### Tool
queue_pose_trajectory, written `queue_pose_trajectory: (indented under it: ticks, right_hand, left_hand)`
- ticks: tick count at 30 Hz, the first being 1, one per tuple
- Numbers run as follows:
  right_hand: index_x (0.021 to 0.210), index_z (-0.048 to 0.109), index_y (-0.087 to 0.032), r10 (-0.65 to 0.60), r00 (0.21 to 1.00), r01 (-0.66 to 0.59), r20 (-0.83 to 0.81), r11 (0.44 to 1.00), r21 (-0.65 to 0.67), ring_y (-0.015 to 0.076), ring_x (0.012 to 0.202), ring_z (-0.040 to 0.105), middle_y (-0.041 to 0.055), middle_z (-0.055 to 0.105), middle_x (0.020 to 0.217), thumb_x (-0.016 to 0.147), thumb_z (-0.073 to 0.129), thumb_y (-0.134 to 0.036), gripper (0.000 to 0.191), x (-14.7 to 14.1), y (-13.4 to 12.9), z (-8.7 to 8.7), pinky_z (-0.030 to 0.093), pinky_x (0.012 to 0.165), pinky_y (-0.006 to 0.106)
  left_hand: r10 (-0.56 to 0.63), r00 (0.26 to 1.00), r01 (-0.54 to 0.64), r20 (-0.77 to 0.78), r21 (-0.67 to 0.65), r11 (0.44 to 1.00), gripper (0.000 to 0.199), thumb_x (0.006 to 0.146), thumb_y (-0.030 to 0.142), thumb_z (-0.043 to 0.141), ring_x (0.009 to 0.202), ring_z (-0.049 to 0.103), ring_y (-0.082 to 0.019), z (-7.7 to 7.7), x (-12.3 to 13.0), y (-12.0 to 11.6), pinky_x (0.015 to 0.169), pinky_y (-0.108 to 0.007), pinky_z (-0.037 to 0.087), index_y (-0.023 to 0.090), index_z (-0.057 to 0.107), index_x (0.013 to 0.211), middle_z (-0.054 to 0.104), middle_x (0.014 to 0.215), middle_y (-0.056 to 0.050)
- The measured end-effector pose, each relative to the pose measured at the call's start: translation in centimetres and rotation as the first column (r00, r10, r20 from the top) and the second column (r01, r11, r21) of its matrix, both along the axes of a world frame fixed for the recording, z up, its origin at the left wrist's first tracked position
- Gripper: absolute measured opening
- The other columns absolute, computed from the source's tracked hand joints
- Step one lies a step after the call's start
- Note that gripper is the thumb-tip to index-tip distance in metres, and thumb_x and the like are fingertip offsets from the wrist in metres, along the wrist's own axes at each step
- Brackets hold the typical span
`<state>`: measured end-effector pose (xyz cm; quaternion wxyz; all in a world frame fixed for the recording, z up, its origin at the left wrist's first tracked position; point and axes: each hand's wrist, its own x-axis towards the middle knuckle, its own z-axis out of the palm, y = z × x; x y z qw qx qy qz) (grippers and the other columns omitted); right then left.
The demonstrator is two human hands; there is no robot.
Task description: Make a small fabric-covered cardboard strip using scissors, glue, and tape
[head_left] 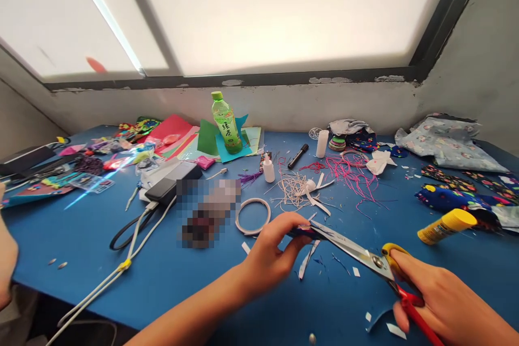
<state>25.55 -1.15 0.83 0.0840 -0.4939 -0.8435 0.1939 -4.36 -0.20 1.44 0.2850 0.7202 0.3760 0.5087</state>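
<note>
My left hand (279, 246) pinches a small dark patterned piece of fabric (306, 231) above the blue table. In my right hand (433, 281) is a pair of scissors (352, 251) with one red and one yellow handle. The blades point left and their tips reach the fabric at my left fingertips. How far the blades are parted there is hard to make out. Below them lie narrow white scraps (308, 259) and dark snippets. A ring of tape (253, 217) rests just beyond my left hand.
A glue stick (446, 226) stands tilted at the right. Pink string (357, 175), white string (294, 189) and a small white bottle (268, 168) lie farther back. A green tea bottle (227, 124) stands behind. Cables (133, 248) cross the left side, near another person's arm (6, 254).
</note>
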Motion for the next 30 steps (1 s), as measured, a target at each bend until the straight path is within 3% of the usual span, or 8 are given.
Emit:
queue_pose_trajectory:
  ticks: [4,8,13,18,26,30]
  right_hand:
    - [0.076,0.047,-0.028,0.003,1.0,-0.005,0.011,0.992,0.125,0.0156,0.051,0.061,-0.0066,0.067,0.064,0.08,0.052,-0.026,0.007,0.0,-0.1,-0.1,0.047,0.05,0.025]
    - [0.072,0.048,-0.028,0.022,1.0,-0.027,0.023,0.968,0.251,0.0155,0.044,0.06,-0.006,0.065,0.06,0.077,0.055,-0.026,0.008,-0.6,0.1,0.9,0.046,0.043,0.025]
    - [0.074,0.048,-0.028,0.076,0.997,-0.079,0.024,0.915,0.396,0.0136,0.043,0.061,-0.0071,0.066,0.06,0.073,0.057,-0.023,0.011,-0.9,0.1,1.7,0.046,0.04,0.022]
    - [0.075,0.043,-0.029,0.083,0.996,-0.085,0.027,0.862,0.499,0.0131,0.037,0.055,-0.0082,0.061,0.056,0.074,0.059,-0.025,0.016,-0.7,0.0,1.5,0.043,0.036,0.023]
    - [0.08,0.041,-0.029,0.058,0.996,-0.083,0.068,0.886,0.457,0.0142,0.041,0.056,-0.0089,0.062,0.06,0.07,0.052,-0.016,0.02,-0.3,-0.2,0.3,0.043,0.04,0.025]
    - [0.076,0.041,-0.028,0.093,0.994,-0.111,0.062,0.867,0.485,0.0122,0.038,0.053,-0.0083,0.06,0.058,0.074,0.054,-0.023,0.014,-0.5,-0.1,0.9,0.041,0.038,0.023]
  left_hand:
    - [0.001,1.0,-0.001,-0.003,0.001,1.0,0.007,0.09,0.014,0.059,0.08,0.065,-0.016,0.2,0.0,-0.1,0.076,-0.028,0.055,0.018,0.064,0.094,0.07,0.087,-0.005]
    - [0.011,1.0,-0.011,-0.003,-0.018,1.0,0.005,0.09,0.016,0.06,0.079,0.066,-0.016,0.3,0.0,-0.2,0.075,-0.028,0.056,0.017,0.063,0.093,0.071,0.086,-0.006]
    - [0.006,1.0,-0.006,-0.005,-0.025,1.0,0.005,0.09,0.015,0.059,0.08,0.067,-0.017,0.2,0.0,-0.2,0.074,-0.028,0.056,0.017,0.063,0.093,0.071,0.087,-0.007]
    - [0.01,1.0,-0.01,-0.016,-0.017,1.0,0.007,0.089,0.013,0.059,0.082,0.067,-0.017,0.3,-0.1,-0.3,0.076,-0.028,0.055,0.017,0.063,0.093,0.071,0.088,-0.007]
    - [-0.051,0.996,0.049,-0.067,-0.023,0.999,0.01,0.09,0.011,0.058,0.08,0.064,-0.017,0.5,-0.1,-0.4,0.074,-0.027,0.053,0.017,0.065,0.092,0.069,0.085,-0.006]
    - [-0.052,0.997,0.051,-0.057,-0.019,0.999,0.009,0.09,0.011,0.058,0.08,0.063,-0.016,0.5,-0.1,-0.4,0.073,-0.026,0.052,0.017,0.064,0.093,0.068,0.086,-0.005]
